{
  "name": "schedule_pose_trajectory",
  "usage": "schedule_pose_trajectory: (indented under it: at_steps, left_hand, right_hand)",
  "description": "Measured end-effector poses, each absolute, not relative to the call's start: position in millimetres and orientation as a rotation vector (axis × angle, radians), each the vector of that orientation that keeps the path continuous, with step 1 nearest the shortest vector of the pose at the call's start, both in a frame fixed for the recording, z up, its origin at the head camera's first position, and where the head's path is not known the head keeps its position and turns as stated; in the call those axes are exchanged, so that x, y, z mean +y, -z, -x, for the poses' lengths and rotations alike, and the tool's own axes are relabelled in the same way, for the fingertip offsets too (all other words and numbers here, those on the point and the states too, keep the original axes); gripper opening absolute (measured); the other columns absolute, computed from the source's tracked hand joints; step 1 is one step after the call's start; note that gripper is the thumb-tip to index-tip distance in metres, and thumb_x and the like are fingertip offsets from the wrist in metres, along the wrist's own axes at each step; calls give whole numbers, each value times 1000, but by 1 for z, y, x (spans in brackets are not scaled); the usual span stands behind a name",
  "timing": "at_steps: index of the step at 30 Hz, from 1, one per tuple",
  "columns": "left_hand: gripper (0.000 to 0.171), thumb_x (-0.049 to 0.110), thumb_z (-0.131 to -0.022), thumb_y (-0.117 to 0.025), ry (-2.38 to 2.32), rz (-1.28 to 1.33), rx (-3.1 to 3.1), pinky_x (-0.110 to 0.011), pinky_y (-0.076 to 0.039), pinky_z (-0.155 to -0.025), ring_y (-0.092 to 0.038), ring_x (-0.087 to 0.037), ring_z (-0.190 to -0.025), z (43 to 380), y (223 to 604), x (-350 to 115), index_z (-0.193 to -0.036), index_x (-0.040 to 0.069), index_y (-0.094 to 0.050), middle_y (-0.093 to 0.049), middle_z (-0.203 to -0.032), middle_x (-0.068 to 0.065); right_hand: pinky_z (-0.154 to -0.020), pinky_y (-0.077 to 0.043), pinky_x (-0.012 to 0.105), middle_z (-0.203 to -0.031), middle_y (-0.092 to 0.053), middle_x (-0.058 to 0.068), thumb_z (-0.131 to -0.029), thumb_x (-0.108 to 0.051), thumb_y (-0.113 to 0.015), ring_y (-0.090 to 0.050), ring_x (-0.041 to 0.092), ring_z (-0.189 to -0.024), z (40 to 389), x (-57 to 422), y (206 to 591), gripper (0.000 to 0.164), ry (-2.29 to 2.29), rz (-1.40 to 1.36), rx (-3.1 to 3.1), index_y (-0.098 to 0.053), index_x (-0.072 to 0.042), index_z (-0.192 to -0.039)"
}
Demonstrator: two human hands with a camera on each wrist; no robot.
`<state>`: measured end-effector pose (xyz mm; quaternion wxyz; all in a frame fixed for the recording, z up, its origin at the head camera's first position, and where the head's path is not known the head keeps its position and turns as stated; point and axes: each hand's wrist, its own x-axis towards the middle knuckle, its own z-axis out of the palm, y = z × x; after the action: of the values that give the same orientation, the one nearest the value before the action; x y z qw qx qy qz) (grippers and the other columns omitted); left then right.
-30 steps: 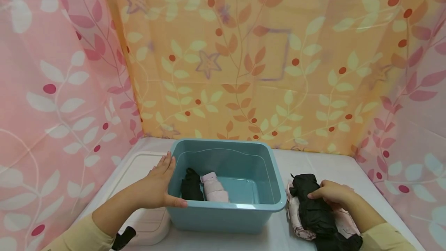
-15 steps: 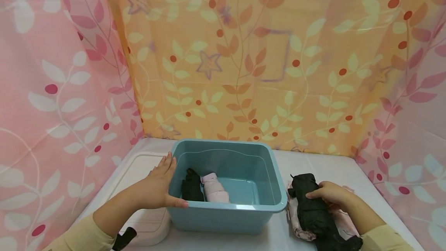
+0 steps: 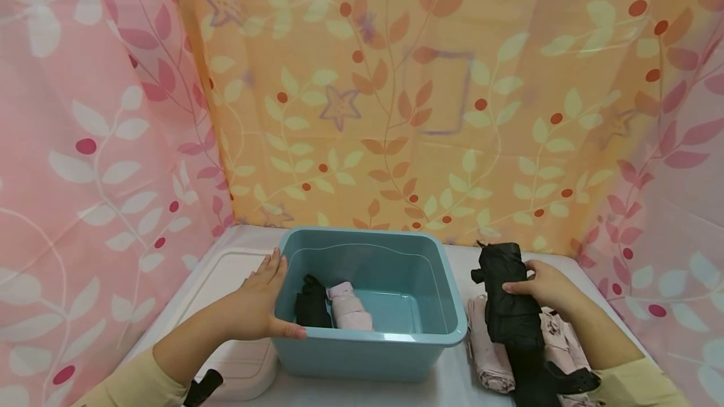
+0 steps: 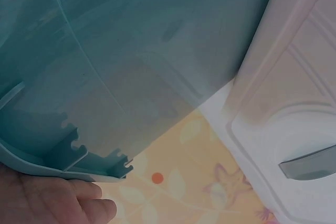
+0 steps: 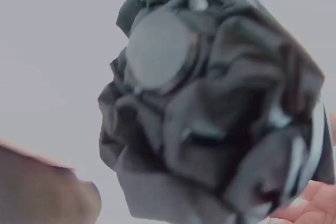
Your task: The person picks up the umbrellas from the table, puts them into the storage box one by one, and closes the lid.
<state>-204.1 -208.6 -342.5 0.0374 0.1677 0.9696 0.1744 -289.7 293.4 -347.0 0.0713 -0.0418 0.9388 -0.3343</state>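
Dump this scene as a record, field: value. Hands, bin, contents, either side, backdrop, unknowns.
left hand: rests on the near left corner of the blue bin
right hand: holds a black bundle
bin contents: black roll and pale pink roll, side by side toward the left
right of bin: pink cloth, partly hidden by the held bundle
left of bin: white lid
backdrop: orange floral curtain, pink floral panels at both sides
unknown: number of pink cloth pieces

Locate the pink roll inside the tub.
In the head view, the pink roll lies left of centre inside the blue tub, just right of a black roll.
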Motion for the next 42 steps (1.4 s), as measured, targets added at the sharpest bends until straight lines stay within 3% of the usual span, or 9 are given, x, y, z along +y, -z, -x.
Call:
schedule_pose_trajectory:
  at_steps: [5, 9, 18, 22, 34, 42]
  left_hand:
    - [131, 76, -59, -61, -536, -509, 2975, -63, -12, -102, 4, -40, -137, 204, 343, -209, -143, -7, -5, 6, -150, -23]
    - [131, 75, -59, -61, -535, -502, 2971, -62, -12, -103, 5, -40, -137, 204, 343, -209, -143, -7, -5, 6, -150, -24]
    - [129, 74, -60, -62, -557, -496, 2957, -63, -12, -102, 4, -40, -137, 202, 343, -209, -143, -7, -5, 6, -150, -24]
    - [129, 74, -61, -62, -564, -503, 2957, -63, -12, -102, 4, -41, -137, 202, 343, -209, -143, -7, -5, 5, -150, -24]
    - [130, 77, -59, -59, -539, -514, 2977, -61, -13, -103, 4, -38, -137, 205, 344, -210, -144, -5, -4, 6, -150, -23]
    - [131, 79, -58, -58, -520, -512, 2990, -61, -14, -103, 4, -38, -138, 205, 344, -210, -144, -5, -5, 6, -150, -22]
  right_hand:
    - [-82, -45, 55, -120, -44, 40, -83, -41, -64, -52, 46, -103, 293, 285, 306, 93, 1029, 219, 2878, -15, 18, -136]
    - [-87, -41, 58, -126, -39, 41, -86, -36, -62, -49, 47, -109, 295, 268, 278, 91, 1148, 302, 2857, -8, 15, -139]
    - [-95, -34, 57, -137, -32, 34, -82, -33, -68, -38, 46, -121, 305, 208, 245, 93, 1215, 413, 2831, -10, 8, -143]
    - [-95, -37, 52, -137, -35, 30, -82, -29, -69, -41, 42, -121, 310, 178, 242, 88, 1250, 459, 2795, -16, 6, -142]
    - [-81, -48, 41, -112, -57, 15, -75, -24, -74, -56, 28, -98, 327, 99, 269, 63, 1135, 528, 2788, -45, -2, -127]
    - [-68, -48, 33, -92, -58, 8, -69, -26, -79, -54, 23, -82, 337, 74, 285, 47, 871, 540, 2863, -57, -4, -104]
